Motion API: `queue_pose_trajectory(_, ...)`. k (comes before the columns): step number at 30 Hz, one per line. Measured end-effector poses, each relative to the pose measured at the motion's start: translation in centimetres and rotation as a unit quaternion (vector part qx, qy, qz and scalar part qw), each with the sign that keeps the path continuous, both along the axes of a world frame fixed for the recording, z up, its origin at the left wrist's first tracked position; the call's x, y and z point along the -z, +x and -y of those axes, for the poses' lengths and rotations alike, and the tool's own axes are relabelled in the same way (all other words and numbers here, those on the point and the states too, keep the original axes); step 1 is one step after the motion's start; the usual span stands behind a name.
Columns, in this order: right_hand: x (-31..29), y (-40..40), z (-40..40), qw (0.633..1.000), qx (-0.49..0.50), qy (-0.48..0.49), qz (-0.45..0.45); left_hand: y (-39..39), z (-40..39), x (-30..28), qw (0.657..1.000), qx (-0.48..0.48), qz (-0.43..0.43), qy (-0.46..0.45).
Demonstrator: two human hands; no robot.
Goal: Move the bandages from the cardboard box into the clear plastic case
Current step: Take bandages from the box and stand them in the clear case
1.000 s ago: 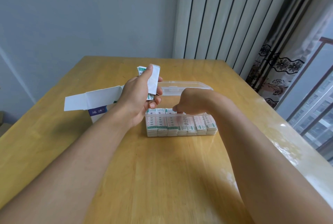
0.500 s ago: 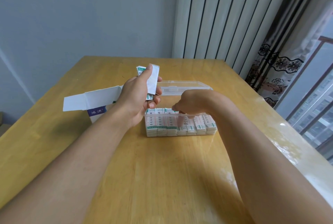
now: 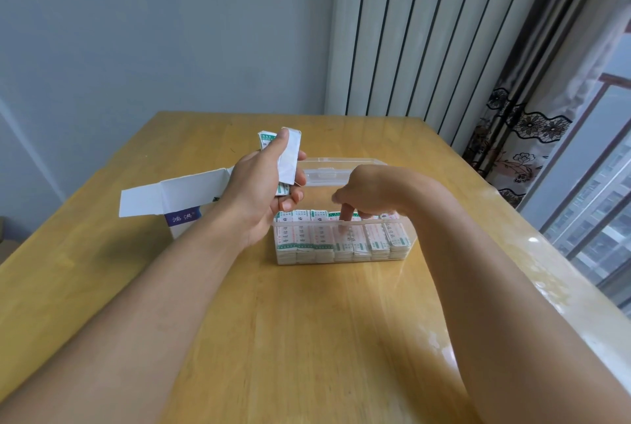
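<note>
A clear plastic case [image 3: 408,239] sits mid-table, packed with rows of white-and-green bandages [image 3: 304,236]. Its open lid [image 3: 341,167] lies flat behind it. My left hand [image 3: 263,195] hovers above the case's left end and grips a small stack of bandages [image 3: 288,154], thumb on top. My right hand [image 3: 368,196] is over the case's middle, fingers pointing down and touching the bandages in the case. The white cardboard box [image 3: 184,195], with a blue label and its flap open, lies to the left behind my left wrist.
The wooden table [image 3: 307,338] reaches to a grey wall at the back. A striped curtain [image 3: 426,31] and a window [image 3: 597,184] stand to the right. The table's right edge has a glossy strip.
My right hand's fingers have straightened downward into the middle of the case. My left hand keeps its stack in nearly the same place.
</note>
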State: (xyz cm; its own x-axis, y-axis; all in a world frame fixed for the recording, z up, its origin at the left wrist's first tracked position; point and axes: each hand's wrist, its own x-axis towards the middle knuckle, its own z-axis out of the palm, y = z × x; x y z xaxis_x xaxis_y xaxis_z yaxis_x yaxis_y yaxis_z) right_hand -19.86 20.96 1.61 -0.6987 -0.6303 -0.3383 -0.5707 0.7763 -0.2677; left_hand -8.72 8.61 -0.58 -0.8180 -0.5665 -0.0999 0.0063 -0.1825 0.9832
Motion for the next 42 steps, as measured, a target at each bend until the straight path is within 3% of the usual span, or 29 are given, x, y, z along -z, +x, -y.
queue_pose_trajectory(4, -1.7, -0.7, -1.2, 0.988, 0.038, -0.144, -0.049, 0.1, 0.1, -0.2, 1.000, 0.025, -0.004, 0.006)
queue_pose_trajectory(8, -2.3, -0.4, -0.9, 0.931, 0.043, -0.343, -0.120, 0.3, -0.2, -0.5, 0.998, 0.060, 0.004, -0.002)
queue_pose_trajectory(12, -2.0, 0.4, -0.3, 0.928, -0.003, -0.359, -0.100, 0.7, -0.4, -0.7, 0.993, 0.114, 0.008, -0.016)
queue_pose_trajectory(16, -1.7, -0.2, -0.3, 0.913, 0.006, -0.394, -0.107, 0.7, -0.5, -1.0, 0.988, 0.152, 0.008, 0.028)
queue_pose_trajectory(20, -2.4, -0.3, -0.7, 0.836, 0.051, -0.536, -0.107, 0.8, -0.2, -1.2, 0.984, 0.137, -0.002, 0.115)
queue_pose_trajectory(22, -2.8, 0.3, -0.7, 0.804, 0.020, -0.578, -0.135, 0.9, 0.1, -1.2, 0.980, 0.126, -0.009, 0.153)
queue_pose_trajectory(24, -3.0, 1.1, -0.5, 0.814, -0.057, -0.552, -0.171, 0.9, 0.3, -1.1, 0.977, 0.128, -0.016, 0.172)
queue_pose_trajectory(27, -2.8, 1.8, -0.3, 0.898, -0.171, -0.348, -0.210, 0.8, 0.4, -0.9, 0.975, 0.132, -0.029, 0.174)
queue_pose_trajectory(29, -3.0, 2.1, -0.3, 0.922, -0.204, -0.282, -0.166, 0.8, 0.5, -0.9, 0.980, 0.111, -0.030, 0.161)
queue_pose_trajectory(31, -3.2, 2.4, -0.3, 0.913, -0.189, -0.325, -0.158, 0.8, 0.6, -0.8, 0.986, 0.096, -0.024, 0.138)
queue_pose_trajectory(34, -3.5, 2.0, -0.5, 0.891, -0.105, -0.386, -0.214, 0.8, 0.5, -1.0, 0.990, 0.094, -0.007, 0.103)
queue_pose_trajectory(36, -3.3, 1.6, -0.6, 0.895, -0.071, -0.392, -0.199, 0.7, 0.3, -1.0, 0.992, 0.107, 0.011, 0.059)
queue_pose_trajectory(42, -2.8, 1.7, -0.2, 0.925, -0.123, -0.339, -0.116, 0.4, -0.5, -0.6, 0.985, 0.167, 0.020, -0.034)
